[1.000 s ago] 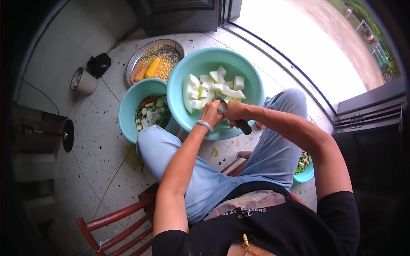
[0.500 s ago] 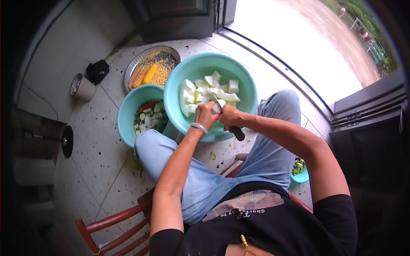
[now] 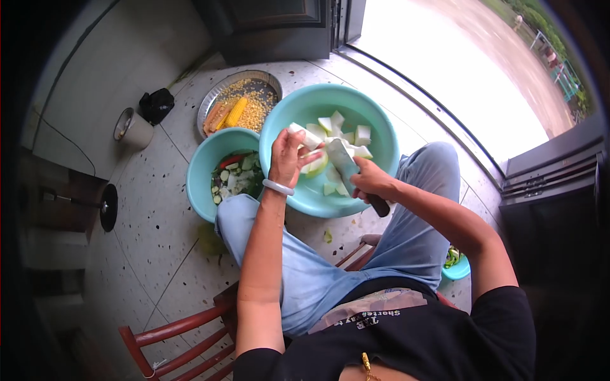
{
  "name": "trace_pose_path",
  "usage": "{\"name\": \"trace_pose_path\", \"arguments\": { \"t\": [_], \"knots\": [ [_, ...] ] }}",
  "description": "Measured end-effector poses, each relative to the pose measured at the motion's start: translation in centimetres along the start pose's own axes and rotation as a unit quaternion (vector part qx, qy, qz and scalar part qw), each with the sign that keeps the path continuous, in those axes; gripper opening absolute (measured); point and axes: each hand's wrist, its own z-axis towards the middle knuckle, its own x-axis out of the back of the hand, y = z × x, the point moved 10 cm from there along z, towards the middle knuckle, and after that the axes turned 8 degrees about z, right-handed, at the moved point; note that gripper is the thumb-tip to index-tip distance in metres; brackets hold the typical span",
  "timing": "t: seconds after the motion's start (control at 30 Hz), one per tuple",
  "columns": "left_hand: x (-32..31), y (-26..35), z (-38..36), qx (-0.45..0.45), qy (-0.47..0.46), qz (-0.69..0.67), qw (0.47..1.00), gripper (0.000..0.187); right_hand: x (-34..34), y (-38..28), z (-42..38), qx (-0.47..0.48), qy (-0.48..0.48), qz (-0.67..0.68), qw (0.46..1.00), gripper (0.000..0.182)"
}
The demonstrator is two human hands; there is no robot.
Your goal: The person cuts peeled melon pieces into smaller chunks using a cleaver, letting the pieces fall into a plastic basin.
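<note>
You are holding a white melon piece [image 3: 304,136] in your left hand [image 3: 286,159], above the near-left part of the big teal basin [image 3: 381,133] that is standing on the floor [image 3: 152,209] between your knees. The fingers [image 3: 287,141] of this hand are closing around the piece from below, so it is standing clear of the other cut pieces [image 3: 346,134] lying in the basin. Your right hand [image 3: 370,181] is gripping the dark handle of the knife [image 3: 346,166], fingers wrapped tight, and the blade is pointing up and away, toward the left hand.

I think the main danger is here: the blade tip is very near your left fingers, and the melon flesh is looking wet, so a slip could bring the edge on them. The piece could also be sliding out and falling beside the rim, onto the floor or into the smaller basin [image 3: 203,166] of mixed scraps just beside the left rim. The corn tray [image 3: 210,108] is standing behind, well apart.
</note>
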Motion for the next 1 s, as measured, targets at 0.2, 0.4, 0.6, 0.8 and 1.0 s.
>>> {"name": "trace_pose_path", "arguments": {
  "t": [0.2, 0.4, 0.6, 0.8, 1.0],
  "knots": [
    [0.9, -1.3, -0.2, 0.056, -0.006, -0.075, 0.996, 0.025, 0.9, -1.0, -1.9, -0.052, -0.085, 0.102, 0.990, 0.045],
    [2.3, -3.0, -0.1, 0.088, 0.007, 0.056, 0.995, 0.029, 3.0, -4.6, -1.3, 0.199, 0.012, 0.053, 0.978, 0.022],
    [1.5, -3.7, 0.2, 0.083, 0.020, 0.094, 0.992, 0.035, 2.8, -7.8, -1.8, 0.402, 0.131, -0.178, 0.889, 0.008],
    [0.7, -3.1, 0.2, 0.051, 0.038, 0.154, 0.986, 0.033, 1.4, -8.6, -3.2, 0.511, 0.132, -0.209, 0.823, 0.024],
    [1.2, -2.6, 0.1, 0.016, 0.063, 0.197, 0.978, 0.028, 1.2, -8.3, -3.0, 0.519, 0.130, -0.234, 0.812, 0.033]
  ]
}}
